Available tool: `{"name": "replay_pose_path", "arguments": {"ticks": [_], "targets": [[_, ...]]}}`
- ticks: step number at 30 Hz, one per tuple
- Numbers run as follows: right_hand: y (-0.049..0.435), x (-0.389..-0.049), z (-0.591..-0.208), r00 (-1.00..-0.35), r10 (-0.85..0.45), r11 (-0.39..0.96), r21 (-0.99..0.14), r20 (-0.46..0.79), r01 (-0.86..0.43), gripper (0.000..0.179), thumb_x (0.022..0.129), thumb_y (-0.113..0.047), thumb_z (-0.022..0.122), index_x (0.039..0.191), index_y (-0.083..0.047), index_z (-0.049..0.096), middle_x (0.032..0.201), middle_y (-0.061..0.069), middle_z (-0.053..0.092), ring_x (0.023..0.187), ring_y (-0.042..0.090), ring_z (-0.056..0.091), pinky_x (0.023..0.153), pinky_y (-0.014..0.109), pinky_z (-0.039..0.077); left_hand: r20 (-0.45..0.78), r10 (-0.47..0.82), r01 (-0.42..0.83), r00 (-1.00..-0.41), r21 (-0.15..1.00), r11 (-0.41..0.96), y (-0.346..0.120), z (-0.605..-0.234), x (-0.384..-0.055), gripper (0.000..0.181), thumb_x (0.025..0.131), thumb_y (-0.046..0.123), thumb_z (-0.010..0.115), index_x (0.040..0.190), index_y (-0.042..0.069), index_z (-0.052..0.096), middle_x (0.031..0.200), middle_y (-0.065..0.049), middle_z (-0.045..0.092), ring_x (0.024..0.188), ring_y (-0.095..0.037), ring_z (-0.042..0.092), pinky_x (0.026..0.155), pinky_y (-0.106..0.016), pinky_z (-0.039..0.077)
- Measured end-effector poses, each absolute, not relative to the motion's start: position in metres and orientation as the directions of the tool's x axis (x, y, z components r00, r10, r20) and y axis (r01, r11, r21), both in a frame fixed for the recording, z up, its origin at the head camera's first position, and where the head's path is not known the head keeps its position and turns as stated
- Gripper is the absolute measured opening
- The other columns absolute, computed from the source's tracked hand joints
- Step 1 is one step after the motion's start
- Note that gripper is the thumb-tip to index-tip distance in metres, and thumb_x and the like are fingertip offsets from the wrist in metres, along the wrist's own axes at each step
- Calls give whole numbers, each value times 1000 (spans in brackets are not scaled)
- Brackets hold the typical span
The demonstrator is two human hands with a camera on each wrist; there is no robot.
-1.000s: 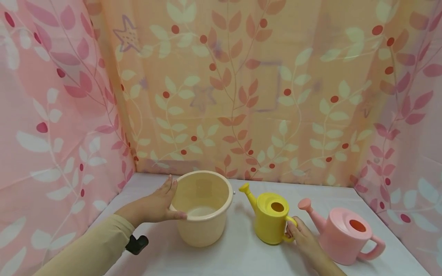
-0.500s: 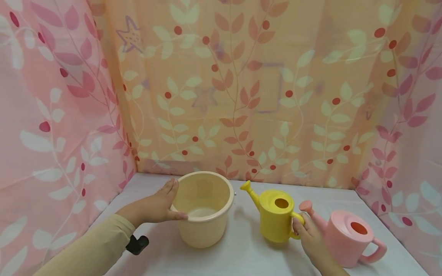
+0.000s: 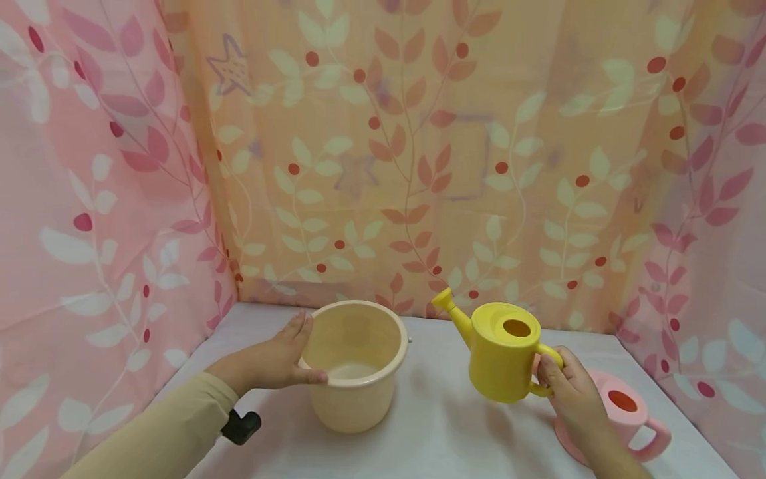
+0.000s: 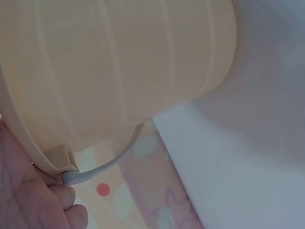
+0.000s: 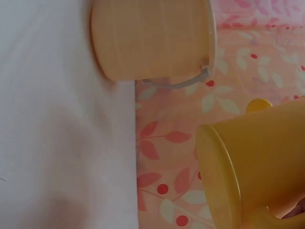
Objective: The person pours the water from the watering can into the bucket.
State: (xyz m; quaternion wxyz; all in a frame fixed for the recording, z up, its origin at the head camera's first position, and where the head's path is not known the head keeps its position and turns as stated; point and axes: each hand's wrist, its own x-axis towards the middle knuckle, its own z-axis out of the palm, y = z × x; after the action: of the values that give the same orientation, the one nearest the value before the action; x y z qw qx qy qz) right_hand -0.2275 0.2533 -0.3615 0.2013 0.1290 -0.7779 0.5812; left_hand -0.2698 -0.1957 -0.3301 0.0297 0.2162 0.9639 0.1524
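Observation:
A cream plastic bucket (image 3: pixel 354 406) stands upright on the white table, with its thin grey handle (image 5: pixel 176 85) hanging on the far side. My left hand (image 3: pixel 269 359) holds the bucket's left rim, thumb along the near edge; in the left wrist view some fingertips (image 4: pixel 76 217) show beside the handle's pivot. In my right hand (image 3: pixel 576 396) is the handle of a yellow watering can (image 3: pixel 503 362), lifted off the table with its spout towards the bucket. The right wrist view shows the can's base, but the hand is mostly cut off there.
Partly behind my right hand and forearm, a pink watering can (image 3: pixel 637 412) stands on the table (image 3: pixel 443 442). Leaf-patterned curtains (image 3: pixel 359 219) enclose the back and sides. A black object (image 3: pixel 241 428) shows under my left wrist.
My right hand has lifted the yellow watering can off the table and carried it to the right, its base rising clear. The left hand stays on the bucket.

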Motion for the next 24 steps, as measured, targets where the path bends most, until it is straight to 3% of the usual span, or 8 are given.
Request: {"name": "replay_pose_path", "arguments": {"ticks": [12,24], "targets": [[267,-226,-338,-830,19,220,-812,558,-541,15,97,-8,41,85,2,41,69,6,39,68,16,40,57,24,37,26,448,434,-893,308,847,-180,-330,-274,118,70,70,58,143,-8,9,149,-27,-2,138,-37,1,108,-50,17],[272,-222,-317,-828,22,412,-760,560,-503,21,98,-13,41,83,1,40,70,3,42,69,14,42,58,23,38,25,477,464,-879,281,840,-166,-328,-274,118,71,73,54,143,-8,8,149,-26,-1,138,-35,0,108,-47,18]]}}
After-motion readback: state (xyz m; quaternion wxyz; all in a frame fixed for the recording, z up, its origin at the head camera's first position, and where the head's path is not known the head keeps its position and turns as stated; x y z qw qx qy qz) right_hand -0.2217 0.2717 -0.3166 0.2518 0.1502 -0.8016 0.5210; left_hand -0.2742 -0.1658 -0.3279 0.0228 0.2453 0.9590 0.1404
